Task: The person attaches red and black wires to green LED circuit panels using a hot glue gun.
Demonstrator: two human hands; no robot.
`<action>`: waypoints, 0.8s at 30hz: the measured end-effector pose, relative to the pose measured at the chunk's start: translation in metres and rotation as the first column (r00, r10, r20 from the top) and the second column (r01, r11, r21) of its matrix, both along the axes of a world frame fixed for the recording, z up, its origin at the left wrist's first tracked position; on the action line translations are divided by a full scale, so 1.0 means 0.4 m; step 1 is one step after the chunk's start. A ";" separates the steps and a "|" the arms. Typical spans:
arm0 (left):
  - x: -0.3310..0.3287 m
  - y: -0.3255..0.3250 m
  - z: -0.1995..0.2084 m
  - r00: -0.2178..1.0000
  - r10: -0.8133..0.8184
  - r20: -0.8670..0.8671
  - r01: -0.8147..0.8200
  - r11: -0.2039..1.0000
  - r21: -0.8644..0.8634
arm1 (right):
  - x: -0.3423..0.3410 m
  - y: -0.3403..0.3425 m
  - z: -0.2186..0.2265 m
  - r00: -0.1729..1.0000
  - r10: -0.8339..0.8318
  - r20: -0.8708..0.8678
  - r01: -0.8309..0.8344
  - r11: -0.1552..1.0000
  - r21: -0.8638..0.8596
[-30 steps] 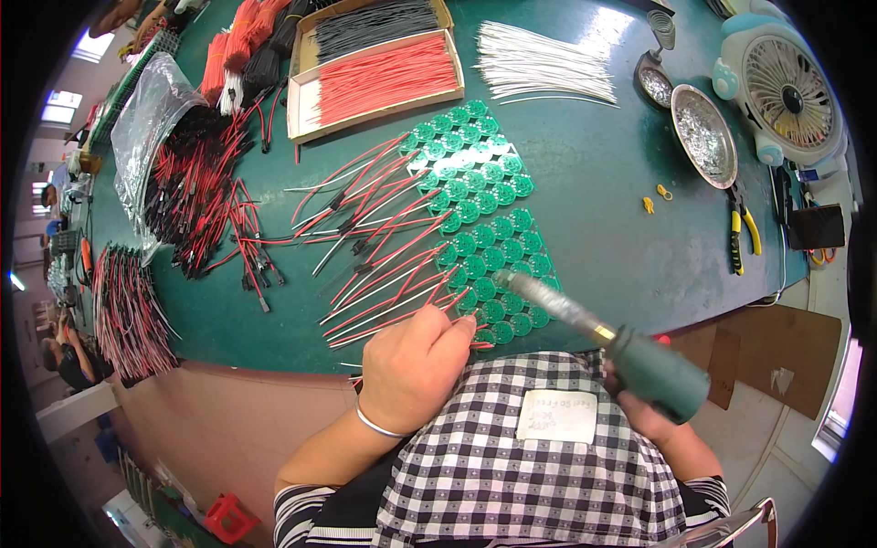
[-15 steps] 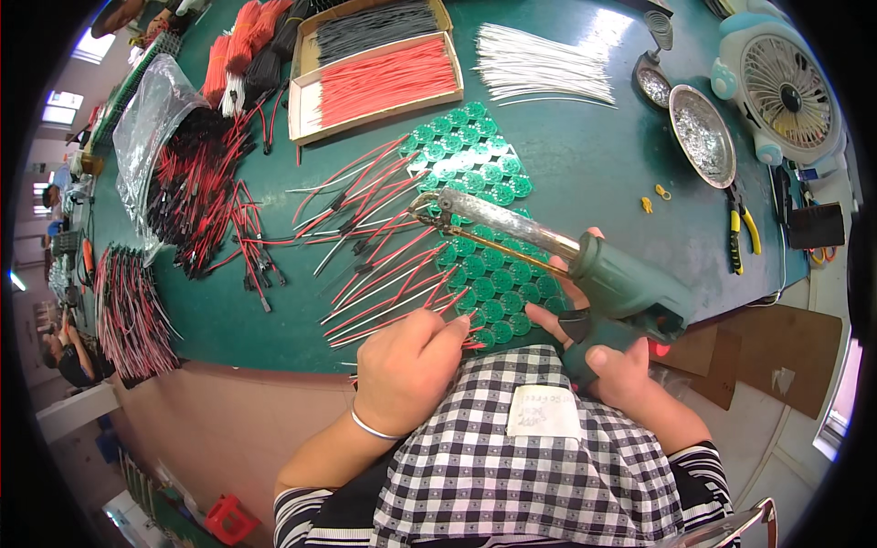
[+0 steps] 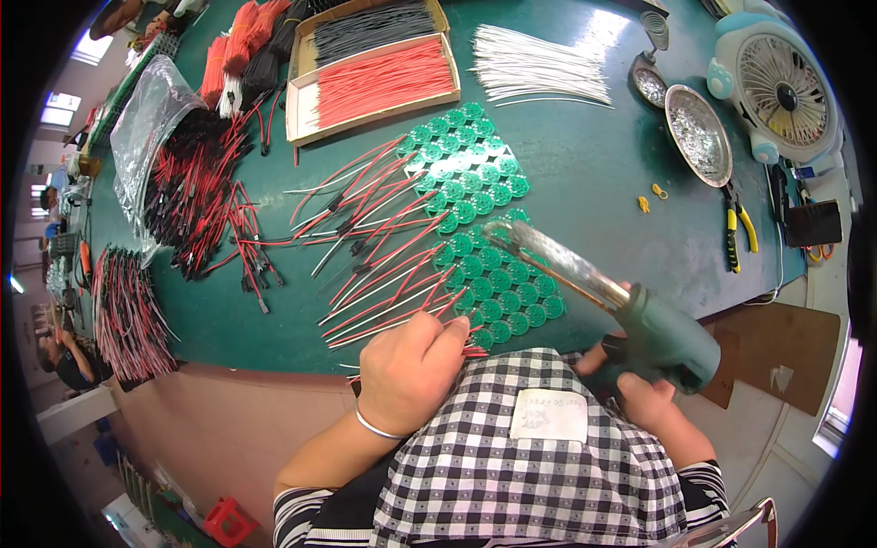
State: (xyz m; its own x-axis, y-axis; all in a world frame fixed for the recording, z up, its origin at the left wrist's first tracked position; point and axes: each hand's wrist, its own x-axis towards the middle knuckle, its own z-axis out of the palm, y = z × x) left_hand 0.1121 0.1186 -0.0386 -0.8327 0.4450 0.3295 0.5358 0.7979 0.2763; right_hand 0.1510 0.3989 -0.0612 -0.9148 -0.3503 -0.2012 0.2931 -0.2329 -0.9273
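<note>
My right hand [image 3: 647, 402] is wrapped round the handle of a dark green soldering gun [image 3: 671, 333]. Its metal barrel points up and left, with the tip over the panels of round green circuit boards [image 3: 502, 285]. At the near left corner of these boards my left hand [image 3: 406, 370] is closed, thumb and forefinger pinched on red wire ends; the exact grip is partly hidden by the fingers. Red, white and black wires [image 3: 384, 265] lie in a row along the boards' left edge, with ends reaching onto them.
Cardboard trays hold red wires [image 3: 384, 87] and black wires [image 3: 375, 32] at the back. White wires [image 3: 539, 64] lie beside them. Connector wires [image 3: 196, 192] are heaped left, by a plastic bag [image 3: 151, 137]. On the right are a metal dish [image 3: 699, 137], pliers [image 3: 738, 233] and a fan [image 3: 776, 91].
My right hand has drawn the soldering gun down and to the right, so its tip has left the wires' side of the boards. My left hand has barely moved.
</note>
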 end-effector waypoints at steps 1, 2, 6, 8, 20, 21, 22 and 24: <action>0.001 0.000 -0.002 1.000 0.005 -0.002 -0.005 1.000 -0.005 | 0.014 0.021 -0.016 0.995 0.071 -0.070 -0.061 0.989 0.133; 0.002 0.001 -0.004 1.000 0.005 -0.002 -0.005 1.000 -0.005 | 0.027 0.036 -0.025 0.995 0.071 -0.070 -0.061 0.989 0.133; 0.006 0.003 -0.015 1.000 -0.022 -0.021 0.022 1.000 -0.001 | 0.063 0.072 -0.049 0.980 0.144 -0.134 -0.072 0.897 0.436; 0.003 0.006 -0.020 0.999 -0.027 -0.021 0.027 1.000 -0.001 | 0.093 0.063 -0.064 0.978 0.048 -0.201 0.060 0.865 0.498; 0.008 0.012 -0.014 0.999 0.028 0.030 -0.028 1.000 0.006 | 0.013 0.024 0.003 0.853 0.287 -0.435 0.029 0.808 0.588; 0.007 0.012 -0.016 0.999 0.029 0.036 -0.029 1.000 0.012 | 0.015 0.025 0.001 0.854 0.286 -0.435 0.030 0.808 0.589; 0.006 0.012 -0.017 0.999 0.029 0.041 -0.030 0.999 0.018 | 0.019 0.026 -0.002 0.856 0.295 -0.425 0.027 0.795 0.606; 0.006 0.013 -0.016 0.998 0.032 0.049 -0.033 0.999 0.021 | 0.024 0.027 -0.008 0.858 0.305 -0.415 0.023 0.782 0.623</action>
State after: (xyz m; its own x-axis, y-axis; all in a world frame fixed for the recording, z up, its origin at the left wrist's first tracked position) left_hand 0.1147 0.1238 -0.0450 -0.8619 0.4104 0.2978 0.4950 0.8081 0.3191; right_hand 0.1605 0.4099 -0.0643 -0.8960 -0.4433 0.0276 -0.2306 0.4111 -0.8819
